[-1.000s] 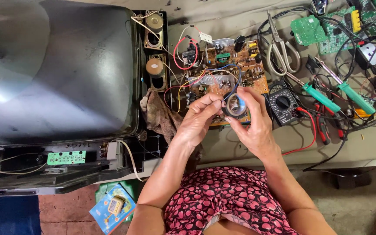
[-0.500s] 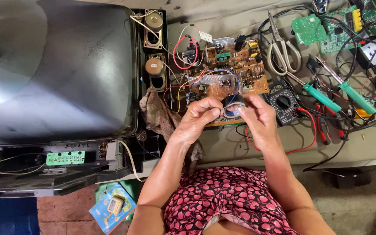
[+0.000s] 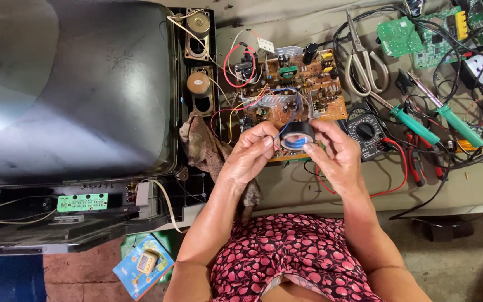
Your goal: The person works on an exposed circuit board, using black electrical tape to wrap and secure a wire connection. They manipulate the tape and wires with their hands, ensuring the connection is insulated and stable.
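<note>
Black insulating tape, a small roll (image 3: 297, 136) with a blue inner core, sits between both hands just above the near edge of the brown circuit board (image 3: 294, 89). Right hand (image 3: 336, 156): fingers curled around the roll's right side, thumb and forefinger closed on its rim. Left hand (image 3: 251, 154): fingertips pinched together at the roll's left edge; whether they grip a loose end of tape or only the rim cannot be told. Thin red, blue and yellow wires (image 3: 286, 103) loop off the board and run close behind the roll, partly hidden by the fingers. Left of the board stands an opened television set, its dark picture tube (image 3: 74, 89) filling the upper left; two round speakers (image 3: 199, 56) sit in a column along its right side. A brown rag (image 3: 205, 148) lies crumpled just beside the left wrist. Right of the board: a black multimeter (image 3: 366, 131) with red leads, touching or nearly touching the right hand's knuckles; scissors (image 3: 363, 61) beyond it; two green-handled tools (image 3: 437, 120) lying slantwise; red-handled pliers (image 3: 415, 159). Green circuit boards (image 3: 401, 36) lie at the top right among tangled black cables. A small green board (image 3: 82, 202) is mounted under the tube. On the floor, near the left elbow, lies a blue card packet (image 3: 143, 265).
</note>
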